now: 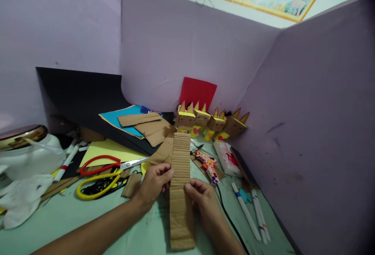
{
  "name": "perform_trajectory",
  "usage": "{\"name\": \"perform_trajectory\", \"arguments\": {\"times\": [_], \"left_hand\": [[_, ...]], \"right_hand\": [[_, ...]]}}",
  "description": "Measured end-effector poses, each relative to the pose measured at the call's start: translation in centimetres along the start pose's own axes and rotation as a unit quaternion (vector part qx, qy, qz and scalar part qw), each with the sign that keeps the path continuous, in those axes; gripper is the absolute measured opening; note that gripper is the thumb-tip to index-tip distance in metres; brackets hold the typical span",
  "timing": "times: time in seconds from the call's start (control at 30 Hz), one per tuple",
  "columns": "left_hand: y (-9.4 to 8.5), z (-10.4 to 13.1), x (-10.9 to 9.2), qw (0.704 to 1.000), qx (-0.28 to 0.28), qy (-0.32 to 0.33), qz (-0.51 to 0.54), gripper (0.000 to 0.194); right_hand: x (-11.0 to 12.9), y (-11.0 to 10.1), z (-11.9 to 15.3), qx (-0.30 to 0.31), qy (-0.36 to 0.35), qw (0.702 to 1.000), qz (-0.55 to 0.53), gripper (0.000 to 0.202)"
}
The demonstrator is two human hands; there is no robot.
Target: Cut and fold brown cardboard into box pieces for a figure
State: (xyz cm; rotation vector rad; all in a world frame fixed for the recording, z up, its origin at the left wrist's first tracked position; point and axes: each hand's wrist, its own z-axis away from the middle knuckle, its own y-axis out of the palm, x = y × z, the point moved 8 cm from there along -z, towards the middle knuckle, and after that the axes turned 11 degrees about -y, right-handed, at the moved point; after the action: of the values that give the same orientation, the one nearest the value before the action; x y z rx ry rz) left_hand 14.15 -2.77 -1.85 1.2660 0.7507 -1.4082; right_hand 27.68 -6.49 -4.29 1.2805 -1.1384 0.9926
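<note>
On the bench: corrugated cardboard strip, lying lengthwise, centre front.
Left hand: fingers pinching the strip's left edge.
Right hand: fingers gripping its right edge.
Nearby left: red-handled scissors, yellow-handled scissors.
Behind: cardboard figures.

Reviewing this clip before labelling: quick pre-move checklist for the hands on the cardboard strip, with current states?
1. Left hand has a grip on the strip's left edge: ok.
2. Right hand pinches the right edge, opposite the left: ok.
3. Corrugated cardboard strip lies flat along the table: cannot tell; its near end rests flat, the far end is unclear.
4. Scissors are apart from both hands: ok.
5. Black cable is clear of the right wrist: not ok, it runs right beside it.
6. Row of cardboard figures stands beyond the strip's far end, untouched: ok.
</note>
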Motion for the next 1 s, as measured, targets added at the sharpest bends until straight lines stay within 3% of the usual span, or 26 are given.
{"name": "perform_trajectory", "arguments": {"times": [0.2,0.37,0.53,0.73,1.0], "left_hand": [[0.8,-0.3,0.6,0.999,0.052,-0.014,-0.011,0.033],[0.8,-0.4,0.5,0.999,0.046,-0.021,-0.010,0.034],[0.7,-0.3,0.4,0.998,0.047,-0.020,-0.024,0.035],[1.1,-0.2,0.7,0.996,0.065,-0.027,-0.063,0.036],[0.7,0.3,0.0,0.993,-0.006,0.014,-0.114,0.030]], "right_hand": [[0.1,-0.3,0.0,-0.013,-0.017,1.000,0.018,0.036],[-0.1,0.0,0.0,0.001,0.001,1.000,0.005,0.041],[0.2,-1.0,-0.2,-0.054,-0.014,0.998,0.020,0.039],[0.9,-1.6,-0.2,-0.078,-0.058,0.995,0.037,0.036],[0.8,-1.4,0.1,-0.111,-0.086,0.989,0.040,0.030]]}}
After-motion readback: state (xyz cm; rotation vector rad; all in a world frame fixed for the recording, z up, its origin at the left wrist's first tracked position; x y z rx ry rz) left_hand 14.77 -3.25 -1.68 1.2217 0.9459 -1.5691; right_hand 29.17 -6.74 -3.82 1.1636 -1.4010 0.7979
